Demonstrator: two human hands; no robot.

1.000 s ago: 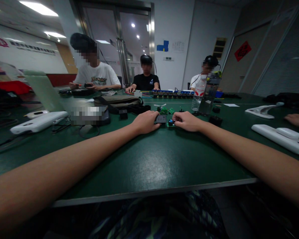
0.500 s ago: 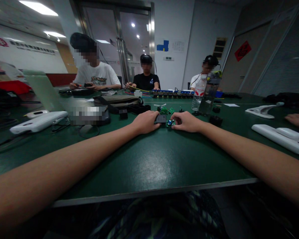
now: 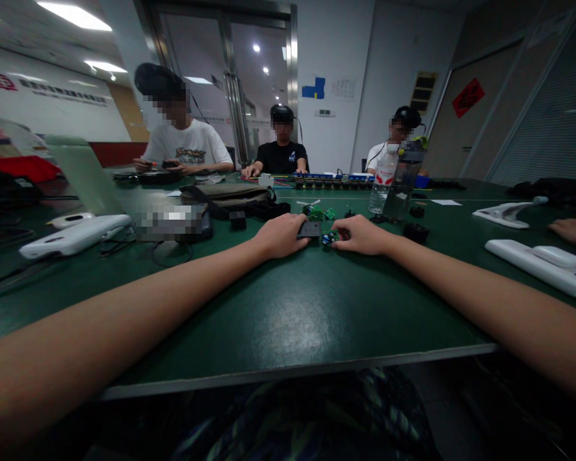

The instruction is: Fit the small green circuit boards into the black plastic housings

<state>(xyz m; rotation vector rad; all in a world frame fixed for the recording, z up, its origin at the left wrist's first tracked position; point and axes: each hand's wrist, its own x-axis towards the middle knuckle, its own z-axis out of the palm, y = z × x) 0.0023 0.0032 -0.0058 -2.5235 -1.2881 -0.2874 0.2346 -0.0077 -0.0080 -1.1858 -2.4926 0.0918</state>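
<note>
The right hand [image 3: 362,234] has its fingers pinched on a small green circuit board [image 3: 329,238], now turned so that its blue parts sit lower left than half a second ago; the left hand [image 3: 281,235] grips a flat black case [image 3: 310,229] just beside it, unchanged, near the counter [image 3: 288,294]. A co-worker in a black shirt [image 3: 282,159] has lowered the hand that raised a yellow wire. Loose green boards [image 3: 315,212] lie just behind the case, and a clear bottle [image 3: 382,192] and a dark bottle [image 3: 402,189] stand beyond the right hand
</note>
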